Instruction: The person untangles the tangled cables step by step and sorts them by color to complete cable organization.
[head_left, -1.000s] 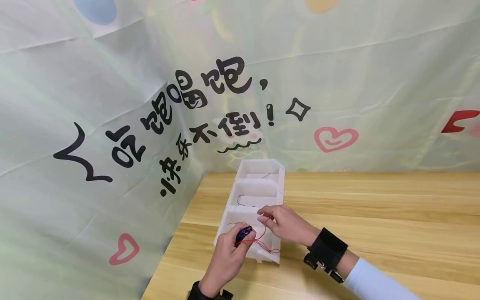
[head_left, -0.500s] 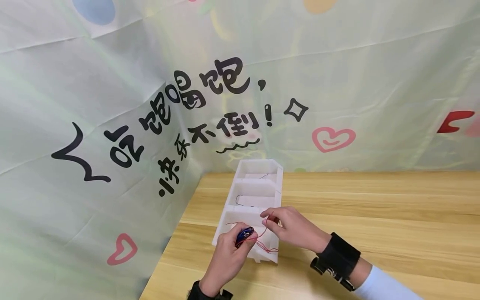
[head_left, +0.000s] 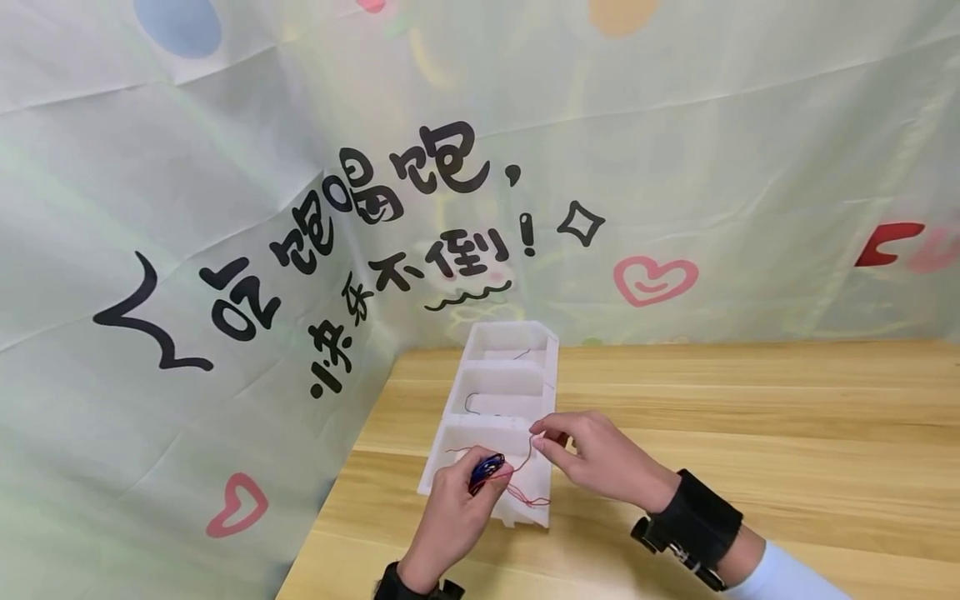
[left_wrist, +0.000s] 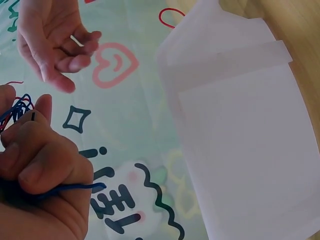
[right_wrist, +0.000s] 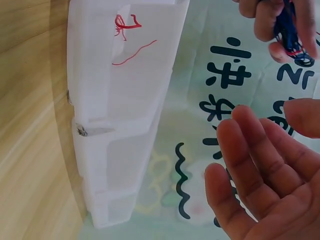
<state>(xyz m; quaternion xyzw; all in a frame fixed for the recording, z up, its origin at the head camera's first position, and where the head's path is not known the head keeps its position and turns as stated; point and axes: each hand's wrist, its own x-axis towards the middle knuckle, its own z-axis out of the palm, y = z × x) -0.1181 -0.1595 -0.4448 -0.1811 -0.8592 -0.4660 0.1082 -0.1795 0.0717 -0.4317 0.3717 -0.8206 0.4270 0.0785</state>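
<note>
1. Left hand (head_left: 457, 502) is gripping the bundle (head_left: 487, 470) over the near compartment (head_left: 465, 437) of the bin (head_left: 551, 375); right hand (head_left: 603, 456) fingers are pinching a red wire (head_left: 530, 454).
2. Red loops (head_left: 531, 502) are trailing loose; a hasty pull would likely snarl them.
3. Middle compartment (head_left: 510, 383) is holding one dark wire (head_left: 467, 402), far compartment (head_left: 502, 337) another (near one: loops inside or above, can't tell).

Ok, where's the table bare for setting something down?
Widest: the table right of the white bin, between right hand and back curtain. Narrower: the strip between bin and left curtain. Crowded: the front compartment, with left hand and wires.
</note>
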